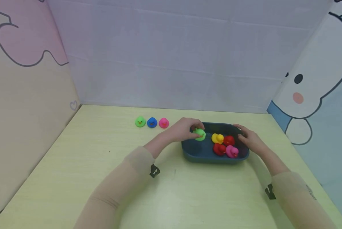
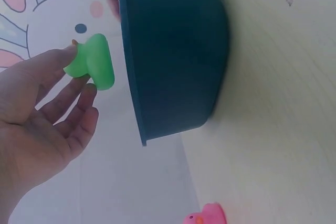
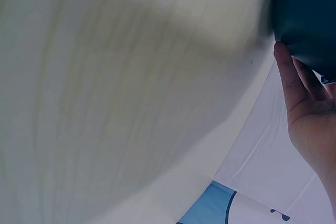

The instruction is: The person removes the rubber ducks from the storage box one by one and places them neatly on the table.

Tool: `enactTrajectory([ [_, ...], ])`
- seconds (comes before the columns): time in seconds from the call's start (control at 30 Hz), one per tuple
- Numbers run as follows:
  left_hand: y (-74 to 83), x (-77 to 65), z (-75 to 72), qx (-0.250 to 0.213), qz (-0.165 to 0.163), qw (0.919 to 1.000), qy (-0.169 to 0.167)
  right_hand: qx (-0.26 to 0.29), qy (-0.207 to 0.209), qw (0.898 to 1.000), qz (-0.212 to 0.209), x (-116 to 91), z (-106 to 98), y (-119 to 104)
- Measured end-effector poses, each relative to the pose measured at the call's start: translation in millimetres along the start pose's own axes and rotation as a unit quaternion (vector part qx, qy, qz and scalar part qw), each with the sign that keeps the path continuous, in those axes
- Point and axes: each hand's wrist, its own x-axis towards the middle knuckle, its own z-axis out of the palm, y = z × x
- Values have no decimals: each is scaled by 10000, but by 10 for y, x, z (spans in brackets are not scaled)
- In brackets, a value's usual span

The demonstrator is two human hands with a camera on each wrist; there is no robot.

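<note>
Dark blue tray (image 1: pixel 198 150), oblong, on a bench (image 1: pixel 171 197). Right hand (image 1: pixel 252 141), grip pinching the tray's right rim. Left hand (image 1: pixel 185 129), grip pinching a green duck (image 1: pixel 200 135) above the tray's left end. Tray contents, right half: one yellow duck (image 1: pixel 217 138), two red ducks (image 1: pixel 219 149), one pink duck (image 1: pixel 232 152). Bench row, beyond and left: second green duck (image 1: pixel 140 121), blue duck (image 1: pixel 152 122), second pink duck (image 1: pixel 164 123).

the left wrist view's bottom edge crops a pink duck (image 2: pixel 211 215).
</note>
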Motion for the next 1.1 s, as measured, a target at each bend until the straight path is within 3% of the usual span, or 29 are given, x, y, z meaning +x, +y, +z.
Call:
enactTrajectory([
  [0.47, 108, -289, -312, -175, -35, 9998, 26, 33, -50, 10000, 55, 17, -1, 1],
  [0.77, 180, -442, -529, -112, 106, 9999, 27, 22, -112, 9999, 103, 7, -16, -17],
  [1.1, 152, -630, -884, -105, 195, 9995, 246, 27, -140, 9998, 124, 10, -14, -30],
])
